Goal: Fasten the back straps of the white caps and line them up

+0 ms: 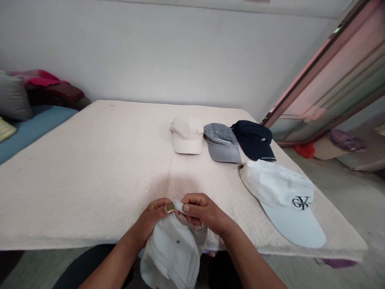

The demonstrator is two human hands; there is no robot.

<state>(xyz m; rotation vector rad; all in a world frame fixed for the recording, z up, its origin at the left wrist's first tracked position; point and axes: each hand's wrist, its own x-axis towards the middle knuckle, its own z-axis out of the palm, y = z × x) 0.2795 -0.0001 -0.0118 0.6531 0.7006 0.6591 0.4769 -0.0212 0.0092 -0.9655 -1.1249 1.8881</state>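
Left hand (pixel 155 216): thumb and fingers pinched at the gold-coloured buckle (pixel 170 207) of a light cap. Right hand (pixel 204 210): thumb and fingers gripping the pale strap (pixel 179 206) of the same cap, just right of the buckle; whether the strap is threaded through cannot be told.

Light cap (pixel 171 253): one, pale grey, small dark eyelet, stitched seams; hangs below both hands at the near edge of the table, back opening toward the far side.

Table (pixel 90 172): covered in pale textured cloth.

White cap (pixel 279 200): one, near right on the table, black monogram, brim pointing near and right.

Far row, right of centre, left to right: cream cap (pixel 187 134), small mark on front; slate-grey cap (pixel 221 142), pale lettering; navy cap (pixel 254 138), small pale emblem, lettering on brim. All three brims face the near side.

Far left: blue seat (pixel 51 120) bearing a grey cushion (pixel 13 96).

Far side: pale wall (pixel 150 56).
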